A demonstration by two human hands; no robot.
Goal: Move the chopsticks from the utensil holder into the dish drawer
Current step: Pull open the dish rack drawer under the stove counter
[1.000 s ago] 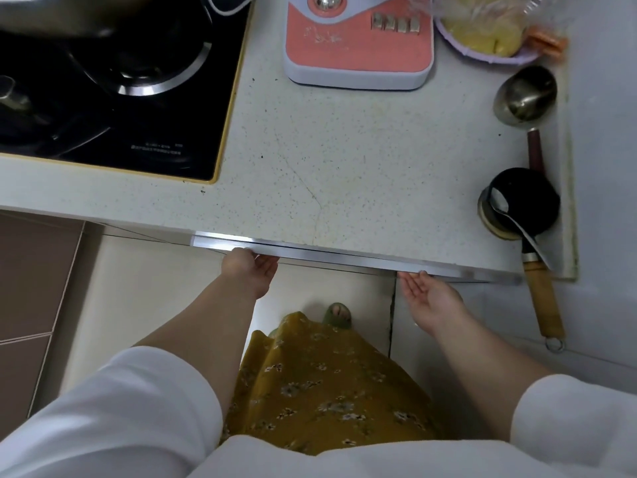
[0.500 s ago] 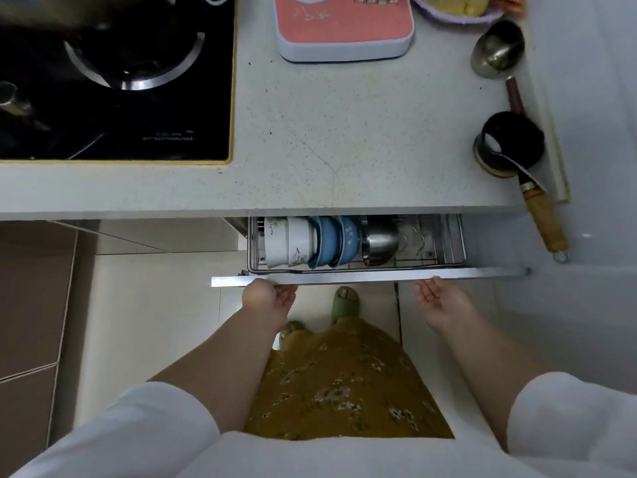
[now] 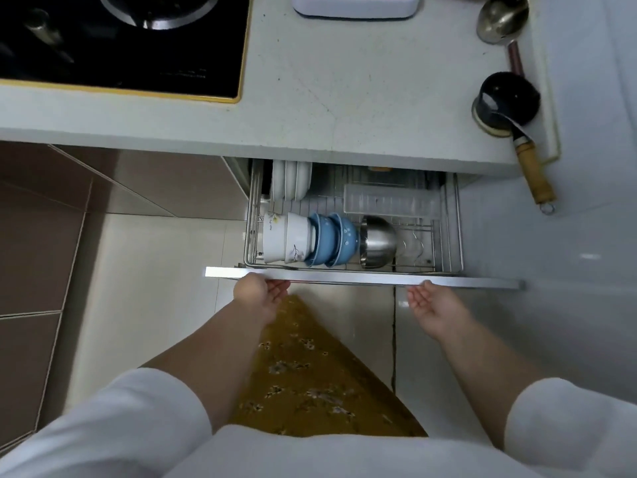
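Note:
The dish drawer [image 3: 455, 229], a wire rack behind a long metal handle bar [image 3: 344, 277], stands pulled out from under the counter. My left hand [image 3: 260, 294] is palm up with its fingers hooked under the bar near its left end. My right hand [image 3: 431, 303] is palm up under the bar's right part, fingertips touching it. In the rack lie white bowls [image 3: 284, 241], blue bowls [image 3: 332, 241], a steel bowl [image 3: 377, 241], upright white plates [image 3: 291, 181] and a clear plastic tray [image 3: 391, 201]. No chopsticks or utensil holder are in view.
On the counter [image 3: 344, 91] sit a black stove [image 3: 120, 46] at left, a pink-and-white appliance [image 3: 355, 6] at the back, a steel ladle [image 3: 501, 19] and a dark ladle with a wooden handle [image 3: 506, 101] at right. My yellow skirt [image 3: 310, 374] hangs below.
Both hands have pulled the drawer out from shut to wide open, uncovering the bowls, then the plates and tray behind them. My view has tilted down.

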